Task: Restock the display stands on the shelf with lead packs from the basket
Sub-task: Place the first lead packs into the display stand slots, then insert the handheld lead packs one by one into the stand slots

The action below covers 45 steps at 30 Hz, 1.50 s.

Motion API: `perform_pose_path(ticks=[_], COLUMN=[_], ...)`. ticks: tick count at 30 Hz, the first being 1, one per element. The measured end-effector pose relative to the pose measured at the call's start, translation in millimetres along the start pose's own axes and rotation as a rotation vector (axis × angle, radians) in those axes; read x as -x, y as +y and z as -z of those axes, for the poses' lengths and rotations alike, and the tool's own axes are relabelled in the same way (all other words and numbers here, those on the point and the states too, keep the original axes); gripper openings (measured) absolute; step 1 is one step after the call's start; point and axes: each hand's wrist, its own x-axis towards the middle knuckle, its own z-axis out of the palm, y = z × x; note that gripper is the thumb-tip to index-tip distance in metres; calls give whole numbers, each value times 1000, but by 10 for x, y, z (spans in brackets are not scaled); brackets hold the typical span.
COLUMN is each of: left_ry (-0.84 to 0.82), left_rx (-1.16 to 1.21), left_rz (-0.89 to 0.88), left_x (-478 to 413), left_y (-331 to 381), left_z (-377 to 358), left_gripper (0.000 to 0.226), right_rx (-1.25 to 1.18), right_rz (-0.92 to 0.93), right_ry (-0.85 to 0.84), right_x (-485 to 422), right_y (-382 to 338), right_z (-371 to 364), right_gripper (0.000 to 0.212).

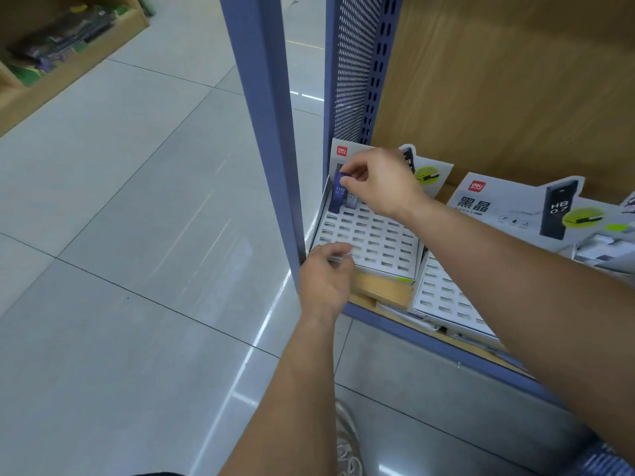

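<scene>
A white slotted display stand (374, 242) sits at the left end of the wooden shelf (381, 290). My right hand (381, 182) pinches the top of a dark blue lead pack (337, 195) marked HB 0.7, standing in the stand's back left corner. A second, paler pack (352, 200) stands right beside it. My left hand (324, 280) rests its curled fingers on the stand's front left edge. A second white stand (446, 297) lies to the right, partly hidden by my right forearm. The basket is not in view.
A blue metal upright (275, 132) rises just left of the stand, with a perforated blue side panel (357, 70) behind it. Another printed backing card (515, 204) leans on the shelf at right. Grey tiled floor (137, 235) spreads left, with a wooden shelf unit (62, 56) far off.
</scene>
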Motion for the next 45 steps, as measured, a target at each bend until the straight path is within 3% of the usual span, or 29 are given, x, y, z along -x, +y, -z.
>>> perform_pose_path(ticks=[5,14,21,28,31,36,41,45], left_ry=[1,8,18,-5,-51,-153,-279,-437], left_rx=[1,-11,-33,-105,-177,-336,-469,-571], left_rz=[7,-5,2,4,-3,-9,-130,-274], left_x=[-11,-12,8,9,91,478,1077,1717], left_y=[-2,-1,29,70,171,491,875,986], left_z=[-10,-11,-10,4,44,146,-28,-546], left_gripper=[18,18,18,18,28,44,53,54], right_rx=[-4,49,100,147,99,120,119,106], right_rz=[-18,35,51,60,69,-13,-233,-443], right_ry=[40,-91,-41,-44,19,23,-21,50], right_x=[3,-14,-19,34,187,894,2200,3450], right_y=[20,-51,-36,-69,-128,-36,354,725], right_z=[2,12,-71,-62,138,705,1257,1625], right_gripper=[14,12,5,14,18,26,30,31])
